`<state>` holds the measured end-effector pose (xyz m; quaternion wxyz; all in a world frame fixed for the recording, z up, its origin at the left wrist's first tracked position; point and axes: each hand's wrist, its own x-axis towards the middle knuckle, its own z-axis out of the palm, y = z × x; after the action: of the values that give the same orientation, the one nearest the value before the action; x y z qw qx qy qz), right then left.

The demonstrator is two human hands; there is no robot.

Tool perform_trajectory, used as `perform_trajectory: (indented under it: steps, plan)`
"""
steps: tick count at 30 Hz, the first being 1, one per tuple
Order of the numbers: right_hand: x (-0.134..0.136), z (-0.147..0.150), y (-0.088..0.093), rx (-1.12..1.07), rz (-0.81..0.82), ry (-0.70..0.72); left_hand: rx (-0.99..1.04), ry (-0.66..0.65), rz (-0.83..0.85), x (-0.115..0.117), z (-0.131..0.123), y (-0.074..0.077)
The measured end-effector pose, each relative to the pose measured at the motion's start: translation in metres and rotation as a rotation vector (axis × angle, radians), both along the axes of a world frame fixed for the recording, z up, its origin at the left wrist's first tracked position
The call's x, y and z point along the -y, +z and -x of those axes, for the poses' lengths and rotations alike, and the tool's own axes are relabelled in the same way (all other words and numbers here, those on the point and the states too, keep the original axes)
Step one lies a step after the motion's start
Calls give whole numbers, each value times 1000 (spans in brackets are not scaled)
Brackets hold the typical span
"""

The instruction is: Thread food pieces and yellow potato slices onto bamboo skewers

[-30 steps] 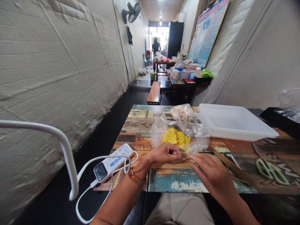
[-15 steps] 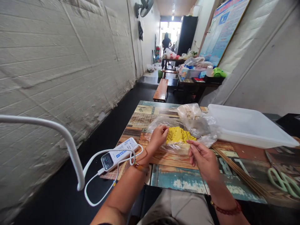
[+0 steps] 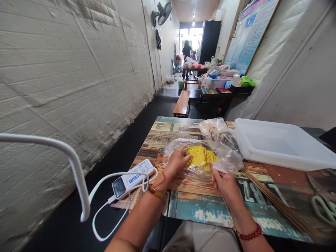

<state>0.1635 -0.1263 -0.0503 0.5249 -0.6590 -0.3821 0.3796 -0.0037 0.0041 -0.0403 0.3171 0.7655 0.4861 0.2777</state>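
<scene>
Crinkle-cut yellow pieces (image 3: pixel 201 155) lie heaped in an opened clear plastic bag (image 3: pixel 172 145) on the table. My left hand (image 3: pixel 179 159) rests at the left edge of the heap, thumb and forefinger apart, with nothing visible between them. My right hand (image 3: pixel 223 178) is closed in a pinch at the heap's right front, around a thin skewer (image 3: pixel 228 207) whose rear end runs back under the wrist. The skewer's tip is hard to make out among the yellow pieces. To the right lies a bundle of similar thin sticks (image 3: pixel 273 199).
A white plastic tub (image 3: pixel 278 159) stands at the table's right, with green-handled scissors (image 3: pixel 324 208) in front. A power bank (image 3: pixel 133 178) with a white cable (image 3: pixel 98 215) sits at the left edge. Beyond are a bench (image 3: pixel 182 103), a laden table and a person (image 3: pixel 187 52).
My right hand has moved slightly lower, its pinch now against the heap's right front edge. The left thumb and forefinger have spread. The whole view has shifted a little.
</scene>
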Motion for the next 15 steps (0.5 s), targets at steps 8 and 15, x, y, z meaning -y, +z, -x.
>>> perform_trajectory:
  steps: [8,15]
  plan:
    - [-3,-1,-4,-80,-27,53,168,123,50,-5,-3,-4]
    - [-6,-2,-7,-110,-22,57,101,52,31,-6,-1,-4]
